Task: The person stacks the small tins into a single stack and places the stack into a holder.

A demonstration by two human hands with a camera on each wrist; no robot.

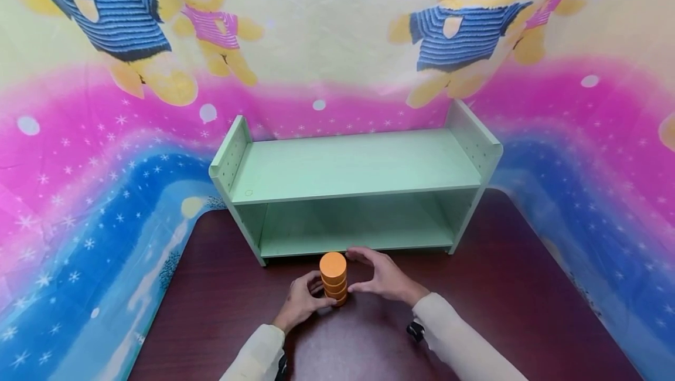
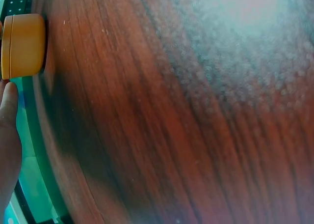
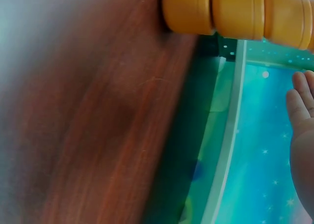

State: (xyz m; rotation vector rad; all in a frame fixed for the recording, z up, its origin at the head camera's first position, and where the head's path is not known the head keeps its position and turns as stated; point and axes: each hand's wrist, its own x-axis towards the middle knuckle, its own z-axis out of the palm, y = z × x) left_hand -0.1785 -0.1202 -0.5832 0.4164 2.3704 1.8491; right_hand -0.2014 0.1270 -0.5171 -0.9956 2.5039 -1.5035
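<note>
A stack of several orange round lidded jars [image 1: 333,278] stands upright on the table, in front of the shelf. My left hand [image 1: 302,302] holds the stack low on its left side, thumb across the front and fingers curved behind. In the left wrist view, the thumb [image 2: 8,106] lies at the edge of the lowest jar [image 2: 27,44]. To the right of the stack, my right hand [image 1: 384,275] is spread in a wide curve with nothing in its grasp. The right wrist view shows several jars [image 3: 238,13] apart from the right hand's fingers [image 3: 298,106].
A pale green two-tier shelf [image 1: 358,164] stands at the back of the dark reddish-brown table [image 1: 474,310], just beyond the jars. A printed cloth [image 1: 327,35] with teddy bears hangs behind it and along both sides.
</note>
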